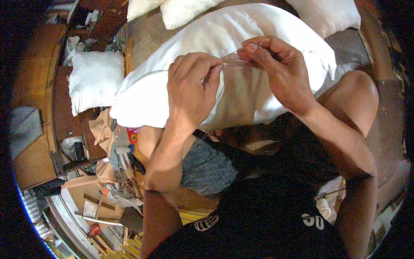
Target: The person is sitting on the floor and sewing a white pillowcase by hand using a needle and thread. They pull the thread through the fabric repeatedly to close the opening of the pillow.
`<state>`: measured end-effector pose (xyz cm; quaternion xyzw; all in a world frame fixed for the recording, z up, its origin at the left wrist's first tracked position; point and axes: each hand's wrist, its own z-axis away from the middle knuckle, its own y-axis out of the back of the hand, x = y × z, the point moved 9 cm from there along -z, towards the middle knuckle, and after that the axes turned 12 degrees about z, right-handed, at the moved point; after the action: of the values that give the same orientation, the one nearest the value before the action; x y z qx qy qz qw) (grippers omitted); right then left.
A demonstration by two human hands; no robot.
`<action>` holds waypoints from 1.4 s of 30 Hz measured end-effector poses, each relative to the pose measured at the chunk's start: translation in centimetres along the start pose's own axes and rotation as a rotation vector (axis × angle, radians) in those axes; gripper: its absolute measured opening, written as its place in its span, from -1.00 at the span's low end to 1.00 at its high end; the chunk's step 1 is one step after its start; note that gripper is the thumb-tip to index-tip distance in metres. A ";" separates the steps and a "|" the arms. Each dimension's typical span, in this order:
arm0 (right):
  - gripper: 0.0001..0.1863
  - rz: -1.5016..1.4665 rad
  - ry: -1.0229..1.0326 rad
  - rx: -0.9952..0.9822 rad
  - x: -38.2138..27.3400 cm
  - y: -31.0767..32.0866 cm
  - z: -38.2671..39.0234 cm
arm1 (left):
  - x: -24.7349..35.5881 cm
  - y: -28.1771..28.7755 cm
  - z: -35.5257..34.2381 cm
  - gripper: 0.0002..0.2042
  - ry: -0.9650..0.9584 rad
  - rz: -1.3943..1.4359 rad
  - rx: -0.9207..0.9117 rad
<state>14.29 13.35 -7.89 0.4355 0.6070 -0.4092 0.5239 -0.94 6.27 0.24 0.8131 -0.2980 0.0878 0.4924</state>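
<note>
Over a long white stuffed pillow lying across my lap, both of my hands are raised close together. My right hand pinches a thin, shiny needle between thumb and fingertips, and it slants down toward the other hand. Thumb and forefinger of my left hand are pressed together on a fine thread, which hangs down in front of the pillow. Whether the thread passes through the needle's eye is too small to tell.
Smaller white pillows lie around: one at the left, one at the far right, others at the back. Crumpled cloths are heaped at my left. Beyond them stands a wooden cabinet. My bent right knee is beside the long pillow.
</note>
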 end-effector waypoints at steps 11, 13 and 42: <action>-0.74 0.064 0.022 -0.012 0.1 -0.3 0.0 | 0.1 -0.1 -0.4 -0.91 0.021 0.001 -0.017; -0.73 0.081 0.011 -0.016 0.2 -0.3 -0.1 | 0.0 -0.1 -0.3 -0.91 0.031 0.013 -0.014; -0.75 -0.174 -0.194 -0.292 1.5 -2.1 -0.3 | 0.6 -0.4 -0.7 -0.92 -0.005 0.028 -0.127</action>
<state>12.11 13.22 -9.27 0.2593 0.6421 -0.4004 0.6001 -0.11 6.74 0.60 0.7760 -0.3156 0.0737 0.5410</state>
